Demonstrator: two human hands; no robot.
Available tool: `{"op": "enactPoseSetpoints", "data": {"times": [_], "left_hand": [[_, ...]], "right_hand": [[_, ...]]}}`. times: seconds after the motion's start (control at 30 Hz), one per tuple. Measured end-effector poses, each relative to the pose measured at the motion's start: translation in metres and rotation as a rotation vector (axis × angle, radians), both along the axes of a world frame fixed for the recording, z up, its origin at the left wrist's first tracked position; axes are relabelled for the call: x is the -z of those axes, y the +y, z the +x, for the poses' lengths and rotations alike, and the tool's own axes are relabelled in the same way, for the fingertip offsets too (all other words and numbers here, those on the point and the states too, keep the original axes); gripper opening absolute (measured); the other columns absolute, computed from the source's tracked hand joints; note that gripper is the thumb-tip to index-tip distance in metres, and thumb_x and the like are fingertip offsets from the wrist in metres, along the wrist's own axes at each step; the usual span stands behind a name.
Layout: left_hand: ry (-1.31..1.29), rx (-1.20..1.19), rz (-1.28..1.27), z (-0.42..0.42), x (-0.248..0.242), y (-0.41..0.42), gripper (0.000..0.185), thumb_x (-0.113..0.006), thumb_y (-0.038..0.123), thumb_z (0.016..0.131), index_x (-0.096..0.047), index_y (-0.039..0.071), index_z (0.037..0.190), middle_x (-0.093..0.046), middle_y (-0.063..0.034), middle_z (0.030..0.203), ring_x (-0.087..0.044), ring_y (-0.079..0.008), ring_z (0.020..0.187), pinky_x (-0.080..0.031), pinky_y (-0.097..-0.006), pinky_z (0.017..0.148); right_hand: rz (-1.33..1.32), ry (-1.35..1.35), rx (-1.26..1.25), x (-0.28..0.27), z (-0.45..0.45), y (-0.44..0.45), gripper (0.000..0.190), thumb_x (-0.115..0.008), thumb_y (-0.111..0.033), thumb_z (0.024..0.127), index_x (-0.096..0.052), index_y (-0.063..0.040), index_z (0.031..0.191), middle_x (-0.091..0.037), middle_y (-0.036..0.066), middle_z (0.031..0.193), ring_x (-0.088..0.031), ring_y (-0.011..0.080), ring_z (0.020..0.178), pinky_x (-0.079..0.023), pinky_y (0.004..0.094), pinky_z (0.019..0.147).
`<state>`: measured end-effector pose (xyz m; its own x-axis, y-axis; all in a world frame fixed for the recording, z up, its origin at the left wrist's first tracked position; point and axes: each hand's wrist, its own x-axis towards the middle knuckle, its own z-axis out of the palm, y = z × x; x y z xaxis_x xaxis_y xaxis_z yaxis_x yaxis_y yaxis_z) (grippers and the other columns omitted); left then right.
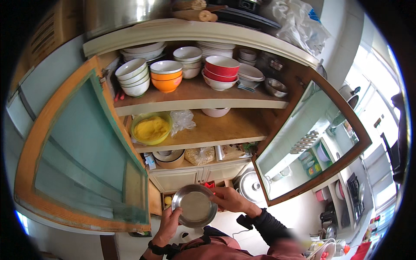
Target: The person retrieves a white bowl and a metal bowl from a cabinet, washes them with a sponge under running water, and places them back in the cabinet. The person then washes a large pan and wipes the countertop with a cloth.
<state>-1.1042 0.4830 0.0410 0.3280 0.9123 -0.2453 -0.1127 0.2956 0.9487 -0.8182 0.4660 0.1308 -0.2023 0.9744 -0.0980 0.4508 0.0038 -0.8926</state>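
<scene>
Between my two hands is a round stainless steel bowl (196, 208), its inside turned up toward me. My left hand (168, 226) grips its left rim, thumb over the edge. With its fingers at the upper right rim, my right hand (232, 201) also holds the bowl. Ahead stands a wooden cupboard with both glass doors swung out. Its upper shelf (195, 94) carries stacked white bowls (132, 77), orange bowls (166, 79), red bowls (222, 70) and a small steel bowl (276, 87). Below, a green basin (151, 140) holds yellow meal.
The left glass door (81, 156) and right glass door (312, 143) flank my arms. A lidded steel pot (254, 187) stands low on the right. On the lowest open shelf are a bag of grains (200, 156) and a round container (169, 158). A plastic bag (182, 122) lies beside the basin.
</scene>
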Motion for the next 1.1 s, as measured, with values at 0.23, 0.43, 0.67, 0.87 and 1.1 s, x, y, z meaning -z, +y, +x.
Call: {"op": "enactPoseSetpoints", "data": {"times": [0.23,0.43,0.67,0.87,1.1], "left_hand": [[-0.114,0.283,-0.133,0.026,-0.033,0.019,0.060,-0.043,0.046,0.113,-0.044,-0.002,0.148,-0.073,-0.0243,0.116,-0.077,-0.0316,0.098,-0.067,-0.0409,0.080],[0.072,0.088,-0.119,0.015,0.005,0.022,0.055,-0.053,0.037,0.112,-0.048,-0.004,0.147,-0.073,-0.0226,0.108,-0.077,-0.0310,0.095,-0.066,-0.0414,0.077],[0.156,-0.205,-0.294,0.004,0.054,-0.004,0.044,-0.054,0.032,0.111,-0.056,-0.006,0.134,-0.074,-0.0215,0.104,-0.077,-0.0323,0.093,-0.067,-0.0432,0.077],[0.164,-0.177,-0.308,0.032,0.060,0.000,0.045,-0.053,0.031,0.112,-0.055,-0.007,0.135,-0.074,-0.0217,0.105,-0.077,-0.0314,0.094,-0.067,-0.0439,0.079],[0.157,-0.163,-0.289,0.056,0.057,0.003,0.046,-0.052,0.032,0.112,-0.053,-0.008,0.136,-0.073,-0.0236,0.107,-0.077,-0.0319,0.096,-0.066,-0.0440,0.080]], "right_hand": [[-0.070,0.113,0.258,-0.033,0.072,0.003,0.015,-0.058,-0.009,0.102,-0.068,0.001,0.104,-0.064,0.003,0.068,-0.059,0.0073,0.055,-0.049,0.0264,0.050],[0.254,0.293,0.627,-0.086,0.181,0.038,0.018,-0.056,-0.011,0.104,-0.067,0.003,0.106,-0.059,0.001,0.065,-0.057,0.0095,0.049,-0.041,0.0253,0.043],[0.509,0.387,0.813,-0.132,0.282,0.097,0.023,-0.056,-0.014,0.103,-0.069,0.005,0.108,-0.064,0.006,0.065,-0.055,0.0117,0.047,-0.042,0.0262,0.043],[0.616,0.430,0.869,-0.174,0.331,0.160,0.013,-0.060,-0.013,0.101,-0.061,-0.002,0.096,-0.066,0.010,0.070,-0.059,0.0160,0.050,-0.045,0.0290,0.043],[0.667,0.430,1.002,-0.196,0.363,0.208,0.012,-0.060,-0.011,0.099,-0.058,0.001,0.099,-0.068,0.013,0.073,-0.062,0.0181,0.052,-0.049,0.0312,0.044]]}}
